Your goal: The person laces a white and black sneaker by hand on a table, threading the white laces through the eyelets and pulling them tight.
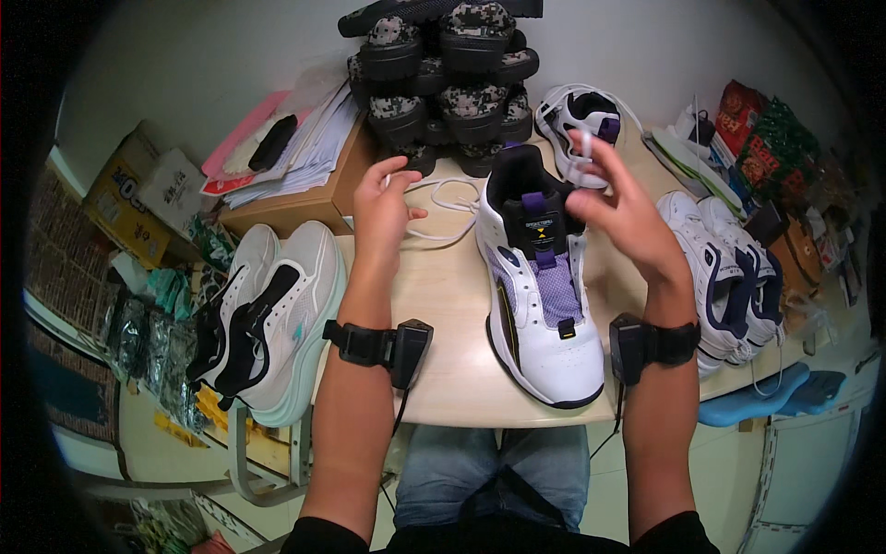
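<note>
A white high-top sneaker (pixel 554 355) with a purple mesh tongue stands upright on the table, toe toward me. Its eyelets show no lace threaded through them. My left hand (pixel 380 208) is left of the shoe's collar, thumb and fingers closed on a white shoelace (pixel 452 205) that loops across the tabletop. On the other side, my right hand (pixel 623 208) is raised beside the collar, its fingers bent around a blurred white lace strand. A matching white shoe (pixel 591 115) with a lace over it sits behind that hand.
Camouflage-patterned black shoes (pixel 475 111) are stacked at the back. Papers lie on a cardboard box (pixel 314 180) at left, behind a pair of pale sneakers (pixel 300 323). White-and-navy sneakers (pixel 720 286) stand at right, above a blue object (pixel 771 395). The table's edge (pixel 452 415) faces me.
</note>
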Motion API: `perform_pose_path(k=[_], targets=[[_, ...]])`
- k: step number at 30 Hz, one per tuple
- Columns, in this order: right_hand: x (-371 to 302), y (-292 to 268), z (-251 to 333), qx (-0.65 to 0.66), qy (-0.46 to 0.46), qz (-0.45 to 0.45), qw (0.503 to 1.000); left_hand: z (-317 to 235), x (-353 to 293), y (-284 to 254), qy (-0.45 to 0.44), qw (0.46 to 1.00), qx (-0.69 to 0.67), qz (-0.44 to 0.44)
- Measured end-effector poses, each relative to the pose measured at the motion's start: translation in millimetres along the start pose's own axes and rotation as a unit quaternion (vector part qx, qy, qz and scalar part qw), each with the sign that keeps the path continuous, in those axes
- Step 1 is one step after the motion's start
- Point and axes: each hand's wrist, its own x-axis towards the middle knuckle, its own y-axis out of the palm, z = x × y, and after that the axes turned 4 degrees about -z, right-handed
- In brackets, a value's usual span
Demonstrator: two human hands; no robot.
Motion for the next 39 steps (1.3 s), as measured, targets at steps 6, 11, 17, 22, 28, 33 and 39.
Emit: perform_pose_path(k=[6, 11, 17, 22, 28, 33, 39], targets=[[1.2, 7.8, -18.8, -0.243, -0.106, 0.045, 0.963, 10.1, 7.8, -0.8, 0.066, 0.996, -0.003, -0.059], [-1.3, 6.0, -9.4, -0.181, -0.068, -0.006, 0.981, 16.4, 13.8, -13.4, 0.081, 0.983, 0.082, -0.145], [-0.9, 2.4, -9.2, -0.145, -0.064, 0.001, 0.987, 7.8, -7.5, -10.4, 0.206, 0.826, 0.525, -0.012], [2.4, -1.2, -10.2, -0.002, 0.058, -0.032, 0.998, 9.0, -9.2, -10.5, 0.283, 0.764, 0.579, -0.042], [4.4, -7.2, 7.2, 0.261, -0.111, -0.119, 0.952, 10.5, -6.8, 8.9, 0.226, 0.936, 0.219, 0.159], [-16.8, -11.8, 30.3, 0.22, -0.078, 0.132, 0.963, -35.2, -58.1, 49.7, 0.41, 0.873, 0.107, 0.241], [-14.3, -10.2, 24.7, 0.293, -0.08, 0.064, 0.951, -32.0, -54.0, 37.0, 0.291, 0.887, -0.036, 0.356]])
